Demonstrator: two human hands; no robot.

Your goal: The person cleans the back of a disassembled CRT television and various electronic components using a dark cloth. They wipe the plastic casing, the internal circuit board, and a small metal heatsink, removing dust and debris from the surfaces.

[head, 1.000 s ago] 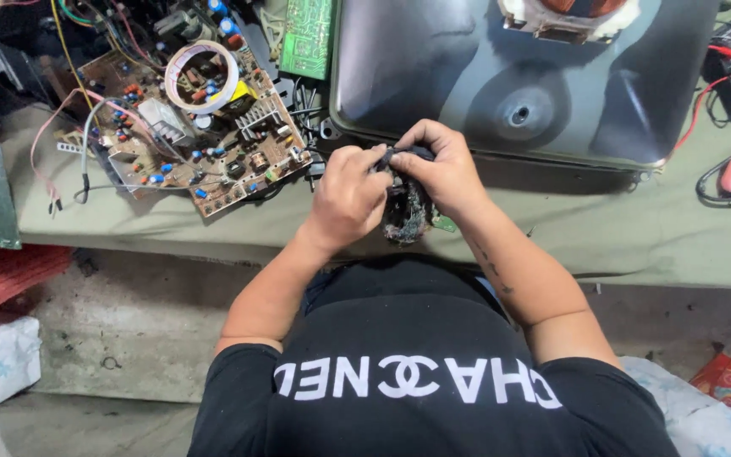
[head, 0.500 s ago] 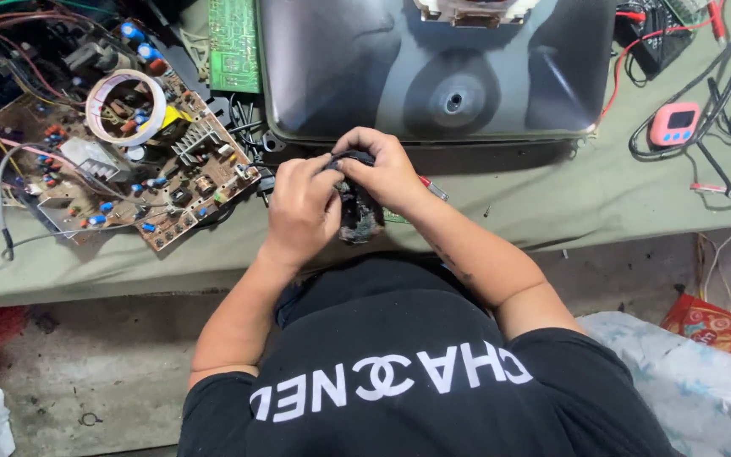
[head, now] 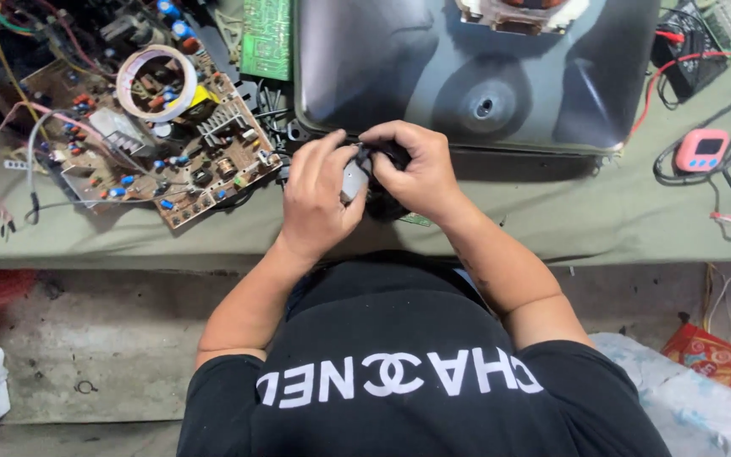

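Observation:
Both of my hands meet over the front edge of the workbench, in front of a large dark picture tube lying face down. My left hand and my right hand together grip a small black and grey electronic part with dark wires; most of it is hidden by my fingers. A small green board edge shows under my right wrist.
A brown circuit board with a white tape roll and loose wires lies to the left. A green board lies behind it. A pink timer and black cables sit right. The bench has a green cloth.
The view has shifted and drawn closer, so the bench items sit further right in the picture. My hands stay together on the small part, with fingers slightly rearranged.

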